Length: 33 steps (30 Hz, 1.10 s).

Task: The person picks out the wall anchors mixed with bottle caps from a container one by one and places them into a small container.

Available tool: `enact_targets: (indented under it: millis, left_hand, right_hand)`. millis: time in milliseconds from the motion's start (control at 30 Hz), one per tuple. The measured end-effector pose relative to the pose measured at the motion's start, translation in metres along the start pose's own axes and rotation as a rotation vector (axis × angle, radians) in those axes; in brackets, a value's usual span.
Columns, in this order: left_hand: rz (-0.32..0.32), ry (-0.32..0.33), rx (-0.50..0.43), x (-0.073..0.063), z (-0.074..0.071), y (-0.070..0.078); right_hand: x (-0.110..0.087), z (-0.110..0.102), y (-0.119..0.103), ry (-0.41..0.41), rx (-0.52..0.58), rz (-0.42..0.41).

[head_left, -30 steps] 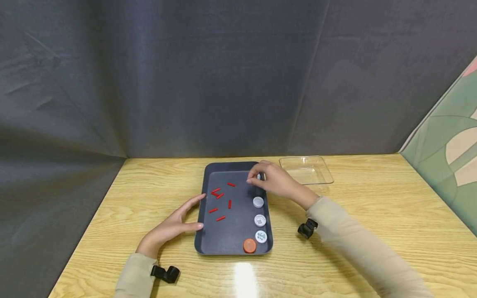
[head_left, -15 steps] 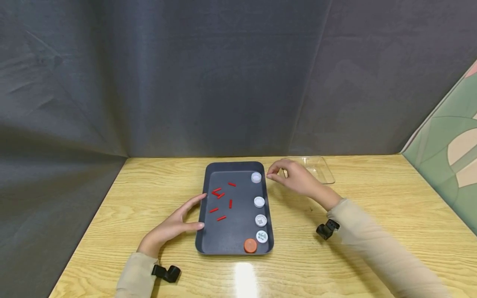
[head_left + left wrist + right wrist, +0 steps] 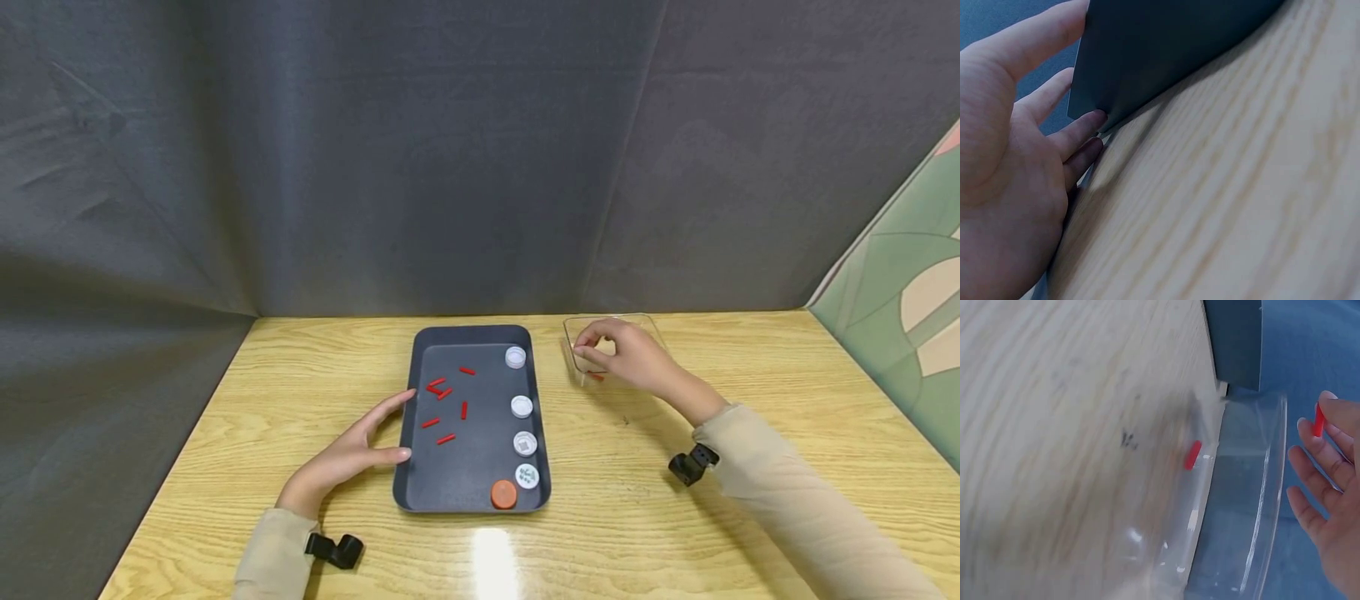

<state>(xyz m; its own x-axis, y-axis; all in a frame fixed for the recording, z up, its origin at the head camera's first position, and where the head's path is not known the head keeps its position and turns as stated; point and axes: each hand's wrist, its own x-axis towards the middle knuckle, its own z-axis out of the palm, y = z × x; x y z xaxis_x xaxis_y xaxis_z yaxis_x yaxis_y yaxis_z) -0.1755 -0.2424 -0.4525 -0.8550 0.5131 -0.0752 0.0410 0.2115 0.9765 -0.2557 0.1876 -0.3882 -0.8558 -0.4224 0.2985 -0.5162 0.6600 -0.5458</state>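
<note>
My right hand (image 3: 626,354) is at the clear plastic box (image 3: 660,337), thumb and forefinger pinching a small red stick (image 3: 1319,420), seen in the right wrist view. A second red piece (image 3: 1193,455) shows through the clear wall; I cannot tell whether it lies inside or is a reflection. My left hand (image 3: 341,458) rests at the left edge of the dark grey tray (image 3: 450,492), fingers and thumb spread along its rim. Several red sticks (image 3: 464,410) lie scattered on the tray.
Down the tray's right side stand several round caps: plain white ones (image 3: 515,357), a patterned one (image 3: 527,476) and an orange one (image 3: 503,494). Dark fabric (image 3: 450,167) rises behind the wooden table (image 3: 637,517).
My right hand has moved right from over the tray to the clear box, uncovering the far white cap. A red piece now shows at the box's front. My left hand has stayed still.
</note>
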Motion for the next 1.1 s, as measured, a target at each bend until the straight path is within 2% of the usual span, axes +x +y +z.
enact_targets:
  millis: [267, 633, 1100]
  left_hand:
    - [0.008, -0.001, -0.008, 0.001, 0.0, -0.002]
    - [0.004, 0.003, -0.003, 0.001, 0.0, -0.003]
    - [-0.006, 0.003, -0.008, 0.001, 0.001, -0.001]
  right_hand:
    - [-0.011, -0.005, 0.012, -0.011, -0.031, 0.01]
    - [-0.023, -0.007, 0.027, 0.016, -0.089, 0.031]
    - [-0.029, -0.007, 0.033, 0.03, -0.101, 0.043]
